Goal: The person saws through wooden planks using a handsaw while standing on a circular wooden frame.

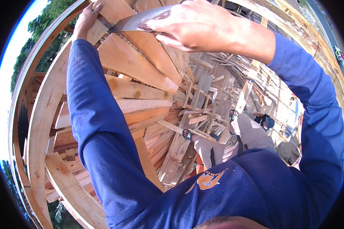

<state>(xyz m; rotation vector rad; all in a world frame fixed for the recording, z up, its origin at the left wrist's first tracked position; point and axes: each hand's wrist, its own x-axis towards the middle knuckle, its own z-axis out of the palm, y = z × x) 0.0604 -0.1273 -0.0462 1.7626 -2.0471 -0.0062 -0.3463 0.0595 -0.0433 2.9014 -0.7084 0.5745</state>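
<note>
My right hand (197, 26) grips a hand saw at the top of the view; its handle is hidden in my fingers. The thin metal saw blade (132, 22) reaches leftward, its far end close to the wooden boards near my left hand. My left hand (88, 19) is at the upper left, its fingers bent over a pale wooden board (97, 33). Just below the blade, wide tapered planks (135, 57) fan out side by side. The saw's teeth cannot be made out.
A curved wooden beam (42, 110) runs along the left, with trees (51, 19) beyond. My sandaled foot (187, 134) rests on a narrow timber high above scattered wood offcuts (218, 126). A person in a dark cap (268, 121) is lower down at the right.
</note>
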